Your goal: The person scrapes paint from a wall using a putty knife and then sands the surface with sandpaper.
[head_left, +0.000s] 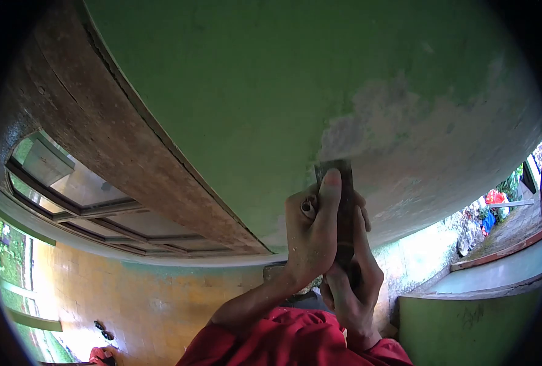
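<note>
A dark, flat-bladed scraper [345,222] points up against the green wall [240,91], its broad end at the lower edge of a bare grey patch [368,122]. My left hand [314,235] is closed round its upper part, the thumb laid along the blade. Between the curled fingers of that hand shows a small pale rolled thing [308,207] that I cannot make out. Lower down, my right hand [357,283] is wrapped round the scraper's handle, which is mostly hidden by the fingers.
A worn wooden frame [130,137] with glass panes [100,183] runs along the left. Below lies a yellowish tiled floor [173,299] with a pair of dark sandals [104,330]. On the right stands a low green wall [466,326], with an opening to the outdoors beyond.
</note>
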Action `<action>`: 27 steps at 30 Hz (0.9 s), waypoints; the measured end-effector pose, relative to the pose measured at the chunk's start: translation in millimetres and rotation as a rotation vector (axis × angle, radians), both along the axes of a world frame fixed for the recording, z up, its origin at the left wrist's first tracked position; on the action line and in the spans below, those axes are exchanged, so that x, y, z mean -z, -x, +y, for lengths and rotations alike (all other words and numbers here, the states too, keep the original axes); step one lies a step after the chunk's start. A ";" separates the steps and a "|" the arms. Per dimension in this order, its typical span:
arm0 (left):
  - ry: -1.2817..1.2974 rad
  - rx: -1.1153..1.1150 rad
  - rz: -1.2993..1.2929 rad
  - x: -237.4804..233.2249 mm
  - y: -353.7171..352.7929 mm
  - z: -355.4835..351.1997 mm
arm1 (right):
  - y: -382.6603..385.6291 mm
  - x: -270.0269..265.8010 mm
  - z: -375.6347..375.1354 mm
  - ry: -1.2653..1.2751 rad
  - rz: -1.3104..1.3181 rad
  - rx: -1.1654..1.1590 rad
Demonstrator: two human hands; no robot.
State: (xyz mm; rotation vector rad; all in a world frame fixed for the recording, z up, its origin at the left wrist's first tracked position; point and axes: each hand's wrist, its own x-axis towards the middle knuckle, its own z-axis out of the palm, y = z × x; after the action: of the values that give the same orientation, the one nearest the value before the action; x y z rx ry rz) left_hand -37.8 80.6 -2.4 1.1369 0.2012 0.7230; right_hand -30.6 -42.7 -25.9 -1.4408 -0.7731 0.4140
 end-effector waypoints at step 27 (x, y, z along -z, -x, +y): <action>-0.085 -0.038 0.023 -20.1 0.6 5.0 | 3.0 -13.6 11.1 -0.117 -0.088 0.041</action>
State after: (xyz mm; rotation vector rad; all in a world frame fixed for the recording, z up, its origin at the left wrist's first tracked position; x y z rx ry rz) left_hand -38.5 85.6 17.6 1.2250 0.2137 0.7586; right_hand -33.6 -31.6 -12.4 -1.3696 -0.8231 0.2709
